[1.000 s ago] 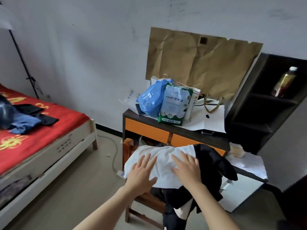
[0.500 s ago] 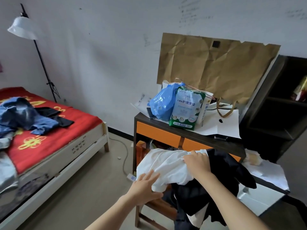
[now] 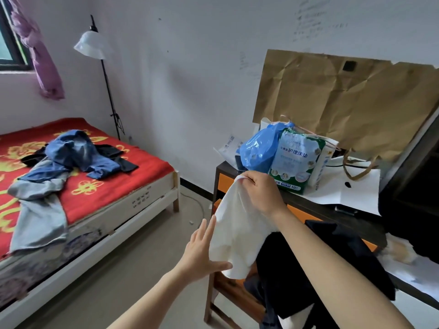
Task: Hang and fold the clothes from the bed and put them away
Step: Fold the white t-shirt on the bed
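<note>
With left hand, lower centre, fingers straight and spread: touching the bottom edge of white garment. With right hand, mid-frame, pinching that garment's top edge, holding it up over dark clothes heaped on wooden chair, lower right.

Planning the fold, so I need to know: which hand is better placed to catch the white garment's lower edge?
Left, most likely. The left hand is open, fingers straight, right beside the hanging lower edge of the white garment. The right hand is occupied, pinching its top edge and holding it up.
</note>
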`<action>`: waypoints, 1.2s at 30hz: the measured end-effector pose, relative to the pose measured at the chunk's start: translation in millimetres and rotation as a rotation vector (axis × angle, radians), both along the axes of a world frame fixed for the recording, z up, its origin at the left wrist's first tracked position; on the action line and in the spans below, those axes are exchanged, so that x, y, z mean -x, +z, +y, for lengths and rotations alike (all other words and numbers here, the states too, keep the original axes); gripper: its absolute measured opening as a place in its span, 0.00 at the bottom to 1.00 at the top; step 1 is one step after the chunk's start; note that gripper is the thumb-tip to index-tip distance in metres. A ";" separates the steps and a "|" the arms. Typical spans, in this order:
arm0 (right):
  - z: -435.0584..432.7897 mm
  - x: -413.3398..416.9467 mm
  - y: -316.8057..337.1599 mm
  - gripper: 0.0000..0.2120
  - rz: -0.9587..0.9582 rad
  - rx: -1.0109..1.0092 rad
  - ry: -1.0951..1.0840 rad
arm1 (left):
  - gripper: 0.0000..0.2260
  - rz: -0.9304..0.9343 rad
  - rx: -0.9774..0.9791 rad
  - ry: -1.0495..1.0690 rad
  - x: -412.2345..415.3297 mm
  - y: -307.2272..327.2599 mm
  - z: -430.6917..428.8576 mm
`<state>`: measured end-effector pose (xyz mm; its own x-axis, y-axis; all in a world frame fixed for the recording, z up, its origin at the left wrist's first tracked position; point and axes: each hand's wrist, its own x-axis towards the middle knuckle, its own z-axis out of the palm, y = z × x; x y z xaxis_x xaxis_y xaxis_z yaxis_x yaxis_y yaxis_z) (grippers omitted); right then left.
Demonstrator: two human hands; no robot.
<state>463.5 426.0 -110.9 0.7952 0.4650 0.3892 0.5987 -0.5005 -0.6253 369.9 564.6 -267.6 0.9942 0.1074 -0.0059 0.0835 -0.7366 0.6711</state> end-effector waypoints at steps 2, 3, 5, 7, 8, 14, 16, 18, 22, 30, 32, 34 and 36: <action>8.8 6.2 15.8 0.10 -0.028 -0.047 0.067 | 0.54 -0.123 0.035 0.028 4.6 3.0 -1.0; 12.3 9.0 22.8 0.10 -0.031 -0.081 0.100 | 0.54 -0.182 0.056 0.060 5.2 5.9 -0.9; 17.9 13.7 33.4 0.10 -0.027 -0.161 0.154 | 0.55 -0.262 0.131 0.156 5.1 12.4 0.8; 22.6 16.3 39.0 0.10 -0.006 -0.211 0.188 | 0.55 -0.280 0.220 0.251 4.4 18.9 4.1; 24.9 16.9 39.9 0.10 0.015 -0.217 0.207 | 0.53 -0.262 0.256 0.289 4.4 21.2 6.7; 38.2 13.8 32.4 0.08 0.114 -0.247 0.315 | 0.13 -0.304 0.364 0.330 16.1 17.4 25.2; 43.6 10.5 31.3 0.08 0.124 -0.245 0.336 | 0.11 -0.296 0.420 0.355 25.6 15.7 36.7; 50.8 7.2 30.7 0.11 0.154 -0.248 0.351 | 0.13 -0.308 0.472 0.402 36.9 18.8 53.4; 82.4 8.2 40.3 0.17 0.248 -0.250 0.452 | 0.13 -0.408 0.530 0.576 65.6 33.9 82.1; 167.9 39.2 83.6 0.09 0.249 -0.316 0.660 | 0.08 -0.557 0.554 0.852 139.6 95.8 122.7; 187.7 54.4 91.8 0.09 0.274 -0.341 0.728 | 0.08 -0.590 0.464 0.890 163.8 108.2 132.2; 202.5 66.5 97.2 0.10 0.310 -0.383 0.781 | 0.08 -0.608 0.390 0.928 184.9 117.7 139.1; 213.8 74.3 100.5 0.12 0.343 -0.420 0.821 | 0.08 -0.647 0.359 0.965 201.8 126.2 146.4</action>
